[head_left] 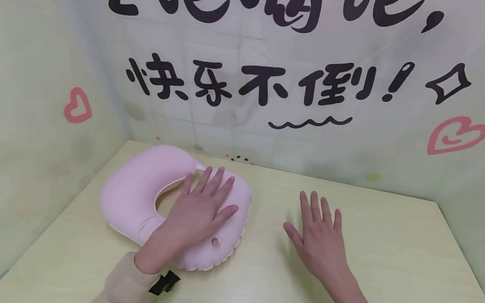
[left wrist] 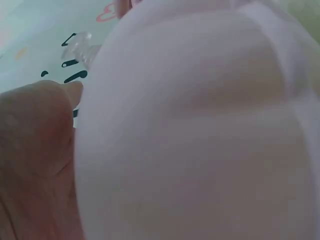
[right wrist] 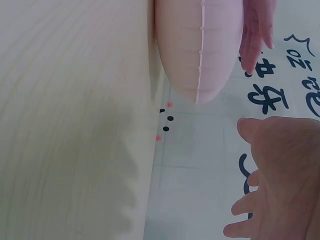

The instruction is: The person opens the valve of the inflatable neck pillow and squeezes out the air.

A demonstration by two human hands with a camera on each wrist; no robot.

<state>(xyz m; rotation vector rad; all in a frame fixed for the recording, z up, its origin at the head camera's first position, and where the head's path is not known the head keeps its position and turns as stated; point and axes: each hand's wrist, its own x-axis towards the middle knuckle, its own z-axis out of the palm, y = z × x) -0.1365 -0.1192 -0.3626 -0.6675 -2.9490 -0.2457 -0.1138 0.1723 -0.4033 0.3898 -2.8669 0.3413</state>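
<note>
A pink inflated U-shaped neck pillow lies on the left part of the table, with a scalloped seam along its edge. On its near right arm is a small clear valve, which also pokes up in the left wrist view. My left hand is spread over the pillow's right arm, fingers straight; whether it touches, I cannot tell. Much of the left wrist view is filled by the pillow. Off to the right, apart from the pillow, my right hand hovers above the table with its fingers extended, holding nothing.
The pale wood-grain table is bounded by a printed cloth backdrop behind and at both sides. Black lettering and pink hearts mark the cloth. A black wrist mount sits on the left sleeve.
</note>
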